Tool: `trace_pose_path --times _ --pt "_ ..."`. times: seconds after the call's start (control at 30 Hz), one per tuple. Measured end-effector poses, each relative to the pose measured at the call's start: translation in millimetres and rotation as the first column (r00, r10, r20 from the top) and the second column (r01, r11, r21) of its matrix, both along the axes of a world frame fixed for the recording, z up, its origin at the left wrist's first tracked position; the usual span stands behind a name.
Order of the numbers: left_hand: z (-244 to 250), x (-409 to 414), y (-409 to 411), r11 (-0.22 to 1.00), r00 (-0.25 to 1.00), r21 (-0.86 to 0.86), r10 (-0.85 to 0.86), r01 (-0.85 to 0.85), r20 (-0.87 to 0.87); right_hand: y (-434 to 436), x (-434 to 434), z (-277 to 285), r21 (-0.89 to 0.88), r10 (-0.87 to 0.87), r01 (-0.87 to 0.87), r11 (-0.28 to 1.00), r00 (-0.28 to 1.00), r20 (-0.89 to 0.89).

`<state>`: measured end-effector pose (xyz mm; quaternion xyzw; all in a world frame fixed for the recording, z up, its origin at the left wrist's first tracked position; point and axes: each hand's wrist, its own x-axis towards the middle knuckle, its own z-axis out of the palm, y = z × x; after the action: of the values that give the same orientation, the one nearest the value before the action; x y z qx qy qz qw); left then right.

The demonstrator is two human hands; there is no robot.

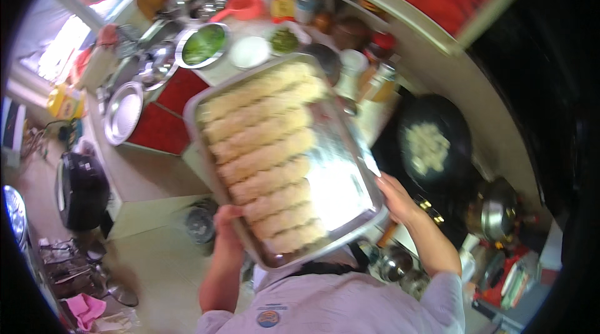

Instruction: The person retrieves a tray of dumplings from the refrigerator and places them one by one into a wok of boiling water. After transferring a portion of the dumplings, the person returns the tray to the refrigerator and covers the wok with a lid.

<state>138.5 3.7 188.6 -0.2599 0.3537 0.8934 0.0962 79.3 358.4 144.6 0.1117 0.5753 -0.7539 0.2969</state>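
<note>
Between my two hands a rectangular metal tray (342, 160) is held up in front of my body, tilted in the view. Several long rows of pale, breaded-looking rolls (267, 146) fill its left and upper part, and the bare metal on the right reflects light. My left hand (228, 221) grips the lower left side, its thumb over the rim. On the right side, my right hand (396, 198) holds the edge, most of its fingers hidden beneath. What exactly the rolls are made of is blurred.
A black wok (433, 142) with pale pieces sits on the stove at right, near a metal pot (494, 212). Along the back counter stand a bowl of green leaves (204, 46), a white plate (250, 52), chopped greens (284, 39) and a red ladle-like strainer (243, 6). A black cooker (82, 191) is at left.
</note>
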Motion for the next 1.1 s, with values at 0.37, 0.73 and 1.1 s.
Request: trace_pose_path --times 0.37,0.73,1.1 --pt "-53.4 -126.1 -127.0 0.857 0.891 0.256 -0.451 0.447 -0.047 -128.4 37.7 -11.9 0.133 -0.434 0.431 0.892 0.901 -0.01" --pt "-84.5 -260.7 -330.1 0.385 0.916 -0.921 -0.345 -0.06 -0.204 -200.4 27.2 -51.6 0.129 -0.564 0.558 0.82 0.826 0.016" --pt "-91.7 -514.3 -523.2 -0.563 0.955 -0.772 0.173 0.296 0.24 -327.4 41.0 10.0 0.169 -0.941 0.94 0.298 0.318 -0.111"
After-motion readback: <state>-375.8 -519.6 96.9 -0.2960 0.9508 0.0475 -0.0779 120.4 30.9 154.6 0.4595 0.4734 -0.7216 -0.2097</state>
